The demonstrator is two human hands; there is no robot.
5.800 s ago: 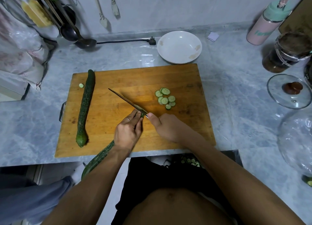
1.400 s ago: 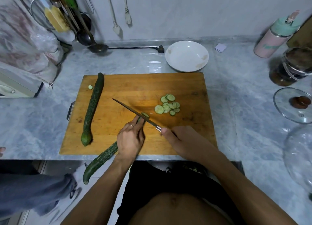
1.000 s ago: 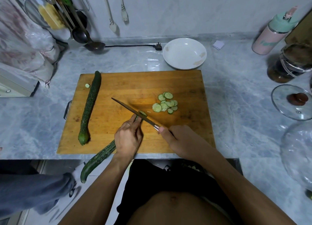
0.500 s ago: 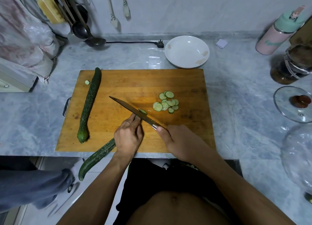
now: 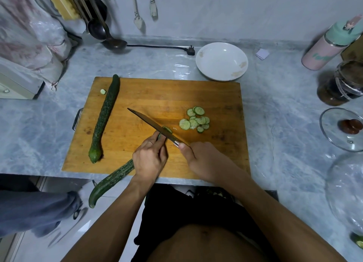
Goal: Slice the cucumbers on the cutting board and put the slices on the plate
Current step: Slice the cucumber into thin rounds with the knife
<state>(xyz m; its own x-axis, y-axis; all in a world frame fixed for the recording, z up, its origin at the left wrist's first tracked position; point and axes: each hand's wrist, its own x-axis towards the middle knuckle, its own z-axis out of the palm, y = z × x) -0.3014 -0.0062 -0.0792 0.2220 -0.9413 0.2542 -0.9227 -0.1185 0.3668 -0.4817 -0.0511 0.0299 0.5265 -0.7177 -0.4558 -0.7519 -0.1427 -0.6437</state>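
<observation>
A wooden board [image 5: 157, 96] lies on the grey marble table [image 5: 275, 114]. The left hand [image 5: 150, 159] grips a cucumber [image 5: 112, 179] near its cut end, fingers curled over it; the cucumber's long tail runs back past the near edge of the board and hangs out over the floor. The right hand [image 5: 204, 159] is wrapped around the handle of a knife [image 5: 155, 125], thumb up by the bolster. The blade slants across the board, its tip pointing away to the left, and it sits at the cucumber's cut end just beyond the left fingertips, with a fresh slice [image 5: 167, 129] against the blade's right side.

A small heap of slices [image 5: 195, 120] lies on the board just right of the knife, overlapping one another. A second, whole cucumber [image 5: 105, 116] lies lengthwise along the left part of the board, with an end piece [image 5: 103, 91] beside its far end.

The white plate [image 5: 222, 61] stands on the table just beyond the board's far right corner, with no slices in it.
</observation>
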